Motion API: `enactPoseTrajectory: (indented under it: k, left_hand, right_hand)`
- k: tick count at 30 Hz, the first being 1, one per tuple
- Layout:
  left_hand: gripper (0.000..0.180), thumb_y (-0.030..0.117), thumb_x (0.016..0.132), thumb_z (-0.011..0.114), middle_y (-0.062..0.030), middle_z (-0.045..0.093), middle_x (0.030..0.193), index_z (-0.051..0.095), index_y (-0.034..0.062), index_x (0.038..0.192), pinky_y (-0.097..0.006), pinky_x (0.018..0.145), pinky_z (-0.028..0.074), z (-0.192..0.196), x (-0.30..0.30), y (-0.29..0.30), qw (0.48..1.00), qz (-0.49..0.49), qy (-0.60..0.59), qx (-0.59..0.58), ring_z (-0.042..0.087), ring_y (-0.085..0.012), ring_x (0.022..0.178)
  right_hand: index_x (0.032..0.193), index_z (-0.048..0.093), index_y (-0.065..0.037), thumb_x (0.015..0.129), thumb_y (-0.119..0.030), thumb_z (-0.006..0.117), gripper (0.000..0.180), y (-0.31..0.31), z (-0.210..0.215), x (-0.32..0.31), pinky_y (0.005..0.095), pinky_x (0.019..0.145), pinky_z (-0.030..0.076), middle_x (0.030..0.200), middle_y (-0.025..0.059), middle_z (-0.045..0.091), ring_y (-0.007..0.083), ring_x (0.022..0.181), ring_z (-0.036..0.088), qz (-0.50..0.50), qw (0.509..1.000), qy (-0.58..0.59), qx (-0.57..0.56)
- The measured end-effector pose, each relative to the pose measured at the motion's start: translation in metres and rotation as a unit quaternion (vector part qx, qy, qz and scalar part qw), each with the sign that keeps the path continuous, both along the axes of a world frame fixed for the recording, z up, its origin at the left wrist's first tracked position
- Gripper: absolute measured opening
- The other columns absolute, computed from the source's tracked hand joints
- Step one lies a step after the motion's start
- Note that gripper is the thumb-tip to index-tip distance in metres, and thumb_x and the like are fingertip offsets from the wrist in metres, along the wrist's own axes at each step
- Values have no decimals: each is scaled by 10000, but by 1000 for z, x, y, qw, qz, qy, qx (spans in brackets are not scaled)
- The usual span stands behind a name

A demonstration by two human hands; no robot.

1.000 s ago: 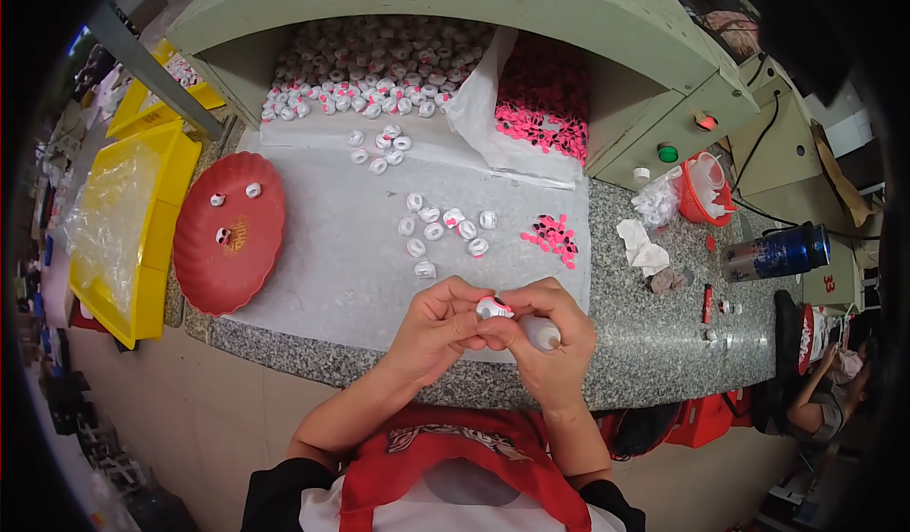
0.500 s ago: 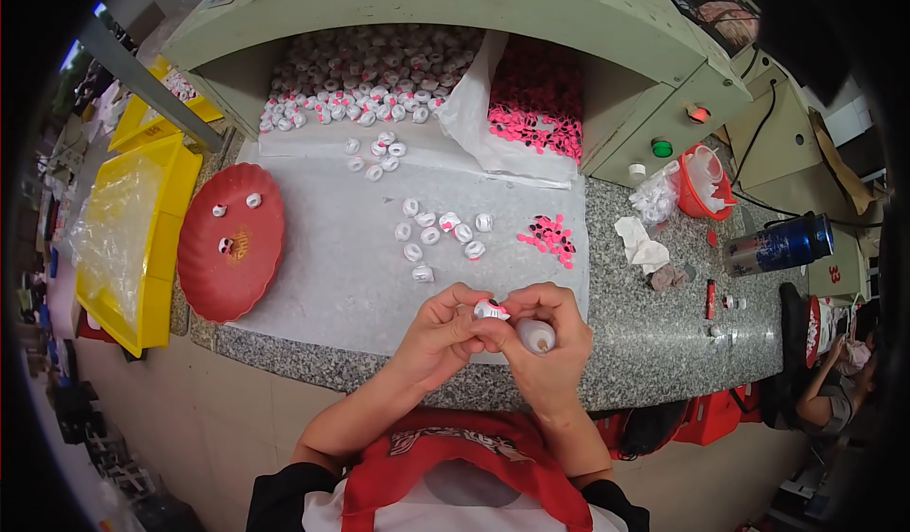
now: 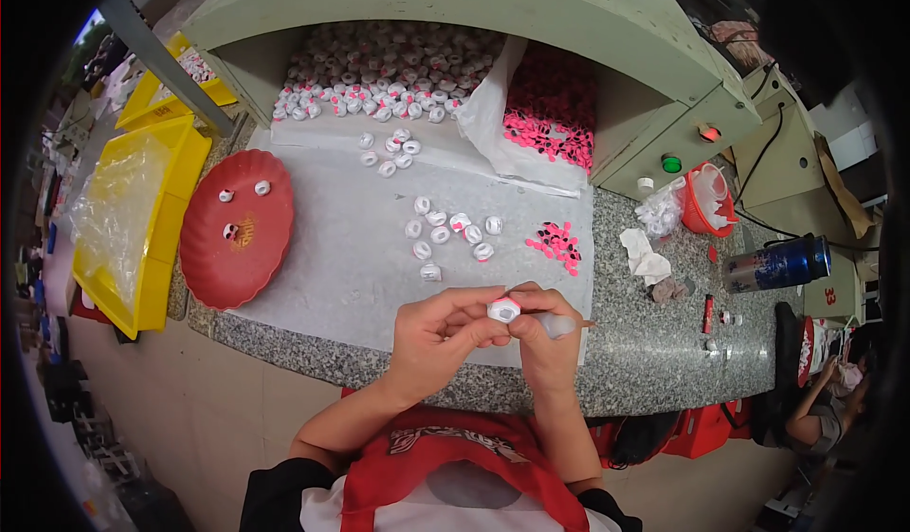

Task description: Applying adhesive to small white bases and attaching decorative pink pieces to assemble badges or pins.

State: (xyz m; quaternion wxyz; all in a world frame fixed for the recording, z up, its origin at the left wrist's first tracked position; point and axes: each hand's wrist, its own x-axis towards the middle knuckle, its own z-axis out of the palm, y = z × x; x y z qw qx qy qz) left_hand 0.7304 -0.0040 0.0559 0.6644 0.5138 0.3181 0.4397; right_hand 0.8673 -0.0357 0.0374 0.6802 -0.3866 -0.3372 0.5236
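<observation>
Near the front edge of the white sheet, my left hand [image 3: 427, 342] pinches a small white plastic piece [image 3: 503, 311] with a pink edge between thumb and fingertips. My right hand [image 3: 550, 357] grips the same piece from the other side. A small translucent squeeze bottle [image 3: 559, 324] is tucked in the right hand too, its thin tip pointing right. Beyond the hands lie several loose white pieces [image 3: 439, 234]. To their right is a little heap of flat pink and black bits [image 3: 556, 246]. Some fingertips are hidden behind the piece.
A red scalloped plate [image 3: 213, 267] with a few pieces stands left, beside a yellow tray [image 3: 156, 276]. A green metal cabinet [image 3: 455, 6] shelters piles of white pieces [image 3: 379, 68] and pink bits [image 3: 550, 120]. At right are a red cup [image 3: 697, 215] and a blue bottle [image 3: 777, 263].
The piece has been turned in my fingers, so its ring-like opening now faces up. The squeeze bottle's tip has swung round to the right. The whole view has shifted slightly.
</observation>
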Motion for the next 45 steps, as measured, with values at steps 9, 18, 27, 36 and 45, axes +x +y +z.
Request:
enactPoseTrajectory:
  k: [9, 18, 27, 36, 45]
  left_hand:
    - [183, -76, 775, 579, -152, 639, 857, 553, -44, 954, -231, 604, 513, -19, -25, 6, 997, -3, -42, -64, 643, -180, 716]
    - [279, 45, 741, 653, -119, 619, 882, 612, 58, 1017, -272, 596, 475, -5, -144, 77, 775, 433, 446, 115, 592, -172, 659]
    - [286, 22, 725, 651, -75, 557, 944, 633, 104, 998, -282, 583, 477, -80, -40, 72, 788, 112, 460, 394, 572, -172, 680]
    - [385, 5, 787, 588, -119, 573, 1037, 503, -12, 1163, -279, 761, 508, -16, -26, 40, 951, -42, -167, -255, 603, -148, 831]
    - [300, -123, 739, 579, -161, 582, 991, 501, -55, 1020, -324, 753, 529, -1, -3, 13, 997, 19, -53, -48, 611, -260, 918]
  right_hand:
    - [825, 577, 10, 723, 28, 657, 131, 12, -15, -15, 269, 640, 497, 912, 153, 578, 180, 769, 586, 30, 999, 33, -3]
    - [920, 504, -24, 695, -33, 705, 302, 24, -15, -25, 210, 527, 466, 939, 112, 597, 92, 677, 565, -48, 956, -229, -178]
    - [1005, 402, -38, 727, 33, 611, 355, -2, -20, -8, 248, 600, 496, 908, 77, 485, 132, 780, 546, -47, 965, -232, -113]
    - [1020, 423, 0, 742, 35, 543, 305, -18, 23, 8, 245, 630, 482, 854, 113, 536, 153, 746, 570, -95, 984, -124, -90]
    - [923, 559, 29, 668, -43, 633, 275, -43, 42, 0, 244, 583, 453, 801, 129, 597, 165, 651, 578, -215, 882, -403, 118]
